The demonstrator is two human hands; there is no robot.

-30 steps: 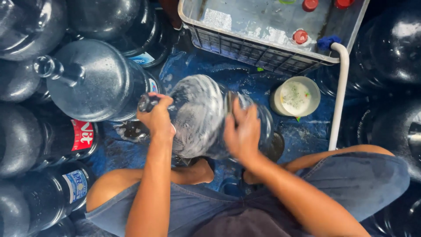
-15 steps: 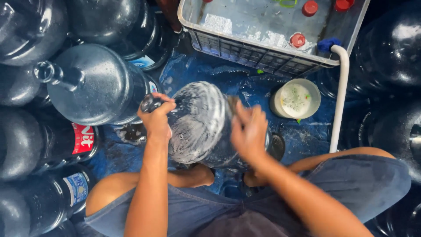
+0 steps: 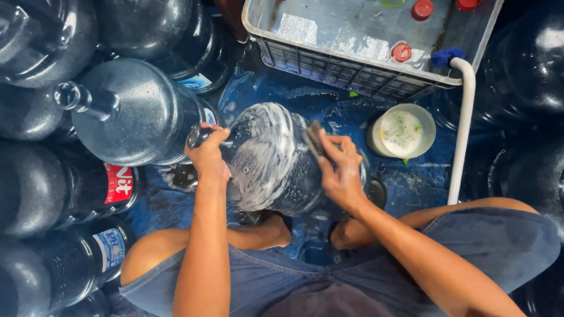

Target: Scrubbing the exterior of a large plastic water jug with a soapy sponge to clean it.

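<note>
Seated low on a wet blue floor (image 3: pixel 411 182), knees apart, bare feet tucked under a large water jug (image 3: pixel 276 158) lying on its side between them. Left hand (image 3: pixel 208 154) wrapped tight around the jug's neck, steadying it. Right hand (image 3: pixel 341 170) pinching a dark scrub pad (image 3: pixel 315 139) flat against the jug's right flank. White suds streaked across the top and left of the jug; lower and right parts look less lathered, so scrubbing judged roughly midway, rinse not yet done. Just right, a small white tub (image 3: pixel 402 130) of pale soapy paste and a white pipe (image 3: pixel 461 129). Left and far left, more jugs (image 3: pixel 129 111) crowded together, one beaded with drops. Farthest, a grey crate (image 3: pixel 352 58) holding red caps (image 3: pixel 402 51).
</note>
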